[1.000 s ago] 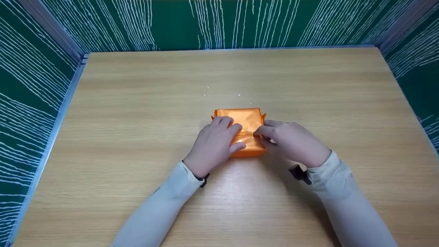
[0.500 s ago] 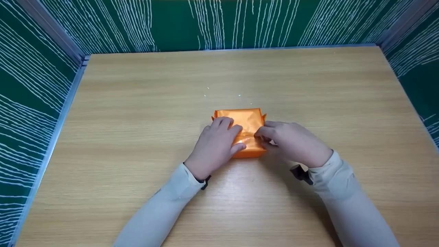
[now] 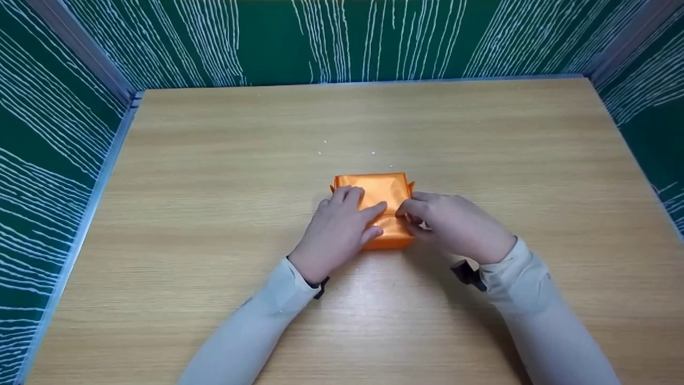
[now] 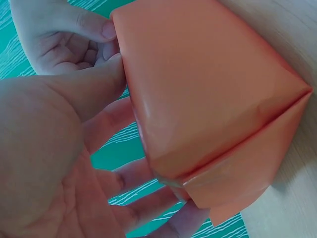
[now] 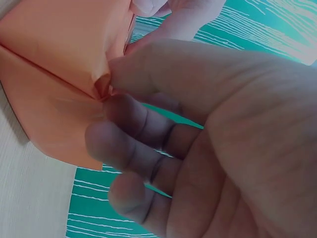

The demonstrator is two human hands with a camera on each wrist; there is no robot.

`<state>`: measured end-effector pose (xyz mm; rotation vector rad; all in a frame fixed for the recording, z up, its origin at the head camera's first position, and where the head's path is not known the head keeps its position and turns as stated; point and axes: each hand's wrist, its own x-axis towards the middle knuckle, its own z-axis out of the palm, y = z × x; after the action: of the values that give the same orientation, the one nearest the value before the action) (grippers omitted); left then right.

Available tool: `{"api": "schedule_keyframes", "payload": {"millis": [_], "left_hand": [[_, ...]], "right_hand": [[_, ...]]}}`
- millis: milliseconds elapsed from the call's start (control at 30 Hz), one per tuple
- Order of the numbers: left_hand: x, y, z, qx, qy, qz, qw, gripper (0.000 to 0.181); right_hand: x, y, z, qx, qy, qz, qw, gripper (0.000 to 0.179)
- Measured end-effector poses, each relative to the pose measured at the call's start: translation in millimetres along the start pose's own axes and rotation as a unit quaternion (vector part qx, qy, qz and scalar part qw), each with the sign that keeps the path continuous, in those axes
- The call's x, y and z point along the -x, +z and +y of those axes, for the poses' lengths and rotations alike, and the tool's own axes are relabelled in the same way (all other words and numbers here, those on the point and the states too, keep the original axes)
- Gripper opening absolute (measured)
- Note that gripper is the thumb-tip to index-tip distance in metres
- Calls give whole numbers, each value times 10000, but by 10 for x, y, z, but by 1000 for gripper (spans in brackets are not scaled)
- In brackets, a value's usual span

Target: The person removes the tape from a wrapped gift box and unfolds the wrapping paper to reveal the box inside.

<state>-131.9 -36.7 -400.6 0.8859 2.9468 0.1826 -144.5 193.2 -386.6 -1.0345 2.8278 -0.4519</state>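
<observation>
Left grip [image 3: 336,230] has splayed wider over the boxy, glossy parcel [image 3: 386,188].

One orange package [image 3: 385,187], one left hand [image 3: 334,230], one right hand [image 3: 457,222].
One tabletop [image 3: 214,214], two pale sleeves [image 3: 254,321], three green walls [image 3: 272,53], four visible white specks [image 3: 373,153].

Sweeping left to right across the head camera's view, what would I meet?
Left green panel, left hand, orange package, right hand, right green panel, going by their middles; the hands partly overlap the package.
</observation>
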Motion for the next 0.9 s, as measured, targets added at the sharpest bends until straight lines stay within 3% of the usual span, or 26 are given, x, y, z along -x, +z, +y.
{"api": "schedule_keyframes", "payload": {"millis": [333,633,900], "left_hand": [[-4,42,-3,-121,193,398,9989,43],[-23,30,-3,-15,140,59,9999,55],[-19,34,-7,-91,59,128,9999,55]], "right_hand": [[8,32,24,64,-273,272,9992,13],[23,8,15,55,-94,124,9999,12],[-2,10,10,177,-143,201,9995,9]]}}
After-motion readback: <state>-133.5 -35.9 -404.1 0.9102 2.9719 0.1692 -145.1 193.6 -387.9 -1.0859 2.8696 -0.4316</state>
